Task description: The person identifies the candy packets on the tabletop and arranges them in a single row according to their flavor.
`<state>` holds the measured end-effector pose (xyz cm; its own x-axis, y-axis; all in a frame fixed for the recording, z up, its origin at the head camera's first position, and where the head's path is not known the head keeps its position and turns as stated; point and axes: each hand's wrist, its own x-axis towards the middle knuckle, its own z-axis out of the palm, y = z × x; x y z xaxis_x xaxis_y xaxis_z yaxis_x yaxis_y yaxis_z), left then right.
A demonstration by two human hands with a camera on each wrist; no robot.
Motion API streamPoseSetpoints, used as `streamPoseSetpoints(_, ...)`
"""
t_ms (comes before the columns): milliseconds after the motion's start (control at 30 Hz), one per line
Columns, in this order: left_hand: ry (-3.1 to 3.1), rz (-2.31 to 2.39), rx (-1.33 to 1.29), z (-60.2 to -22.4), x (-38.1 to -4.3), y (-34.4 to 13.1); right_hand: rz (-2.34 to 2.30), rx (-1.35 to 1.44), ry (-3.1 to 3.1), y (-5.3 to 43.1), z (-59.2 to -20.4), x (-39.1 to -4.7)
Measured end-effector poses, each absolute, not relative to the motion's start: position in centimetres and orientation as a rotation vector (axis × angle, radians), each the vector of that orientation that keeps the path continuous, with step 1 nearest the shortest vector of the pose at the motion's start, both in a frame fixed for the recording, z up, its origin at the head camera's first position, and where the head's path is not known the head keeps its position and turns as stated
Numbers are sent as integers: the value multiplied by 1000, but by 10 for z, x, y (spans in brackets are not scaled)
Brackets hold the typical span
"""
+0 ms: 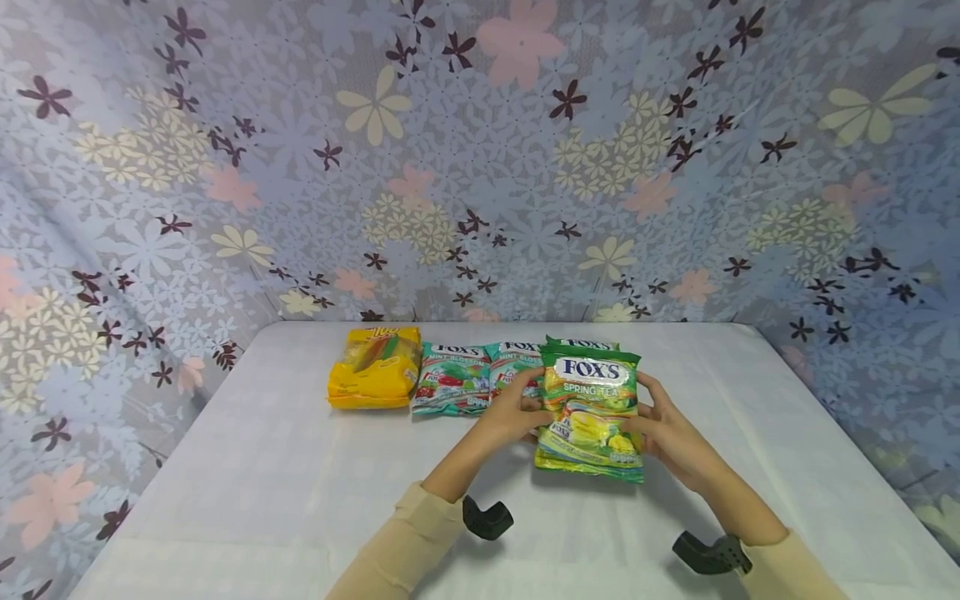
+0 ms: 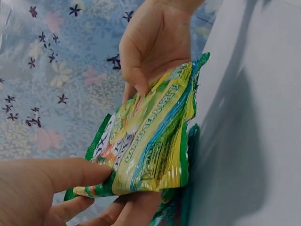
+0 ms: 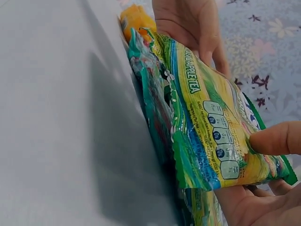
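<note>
A green and yellow candy bag (image 1: 592,421), printed FOX'S Spring Tea, is held up facing me, right of the table's middle. On its left edge my left hand (image 1: 513,412) pinches it, thumb in front and fingers behind. My right hand (image 1: 671,432) grips the opposite edge the same way. Both wrist views show the bag's lower side, with the left thumb (image 2: 89,173) and right thumb (image 3: 277,138) pressed on its front. Just behind it, another green FOX'S bag (image 1: 581,342) is mostly covered; only its top shows.
Two teal FOX'S Mint Blossom bags (image 1: 452,379) stand side by side left of the held bag, the nearer one partly behind my left hand. A yellow candy bag (image 1: 375,371) is at the row's left end. Behind the white table (image 1: 300,483) hangs a floral cloth (image 1: 480,167).
</note>
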<state>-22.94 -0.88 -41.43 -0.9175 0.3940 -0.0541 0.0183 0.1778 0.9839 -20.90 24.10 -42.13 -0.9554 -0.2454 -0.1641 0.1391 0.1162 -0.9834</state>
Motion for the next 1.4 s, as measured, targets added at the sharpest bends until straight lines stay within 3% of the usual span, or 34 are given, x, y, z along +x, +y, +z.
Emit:
streamPoseSetpoints(533,2208,1804,386,-436,-259,31,-2048,6,2037,276,-450,-230)
streamPoseSetpoints(1000,2373,1717,338,-446,-271,66,-2068,77,2063,301,-453,-246)
streamPoseSetpoints(1400,2524,1550,276,-432,-276,102,-2022,162,2146,329,-452,-257)
